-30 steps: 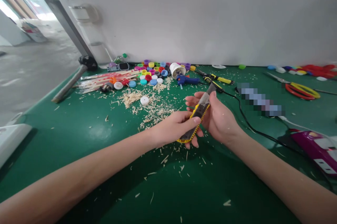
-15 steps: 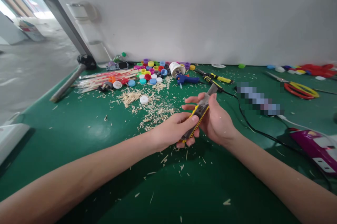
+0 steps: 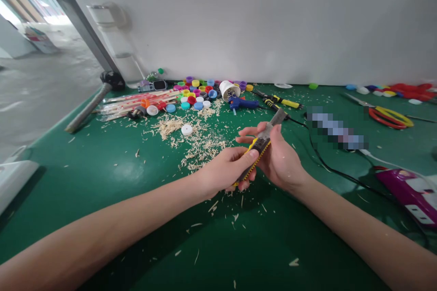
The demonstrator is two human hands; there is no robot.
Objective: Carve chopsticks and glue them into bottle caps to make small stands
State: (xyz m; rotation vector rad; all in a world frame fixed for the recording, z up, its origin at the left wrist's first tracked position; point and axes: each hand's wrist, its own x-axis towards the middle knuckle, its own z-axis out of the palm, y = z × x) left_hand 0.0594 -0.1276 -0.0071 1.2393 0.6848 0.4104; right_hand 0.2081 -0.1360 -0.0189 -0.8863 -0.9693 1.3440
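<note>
Both of my hands hold a yellow and black utility knife (image 3: 259,147) above the green table (image 3: 102,177). My left hand (image 3: 225,170) grips the handle's lower end, thumb on top. My right hand (image 3: 278,156) wraps the upper part from behind, fingers closed round it. The grey blade (image 3: 277,117) sticks out past my right fingers, pointing up and away. Wood shavings (image 3: 198,145) lie scattered just left of my hands.
Coloured bottle caps (image 3: 200,93), a tipped white cup (image 3: 227,89), a blue glue gun (image 3: 242,104), wooden sticks (image 3: 136,102) and a hammer (image 3: 94,99) lie at the back left. Red and yellow scissors (image 3: 389,115), a black cable (image 3: 324,163) and a purple device (image 3: 409,193) are on the right.
The knife and both hands have shifted slightly toward me and lower. More of the blade shows beyond my right fingers than a second ago.
</note>
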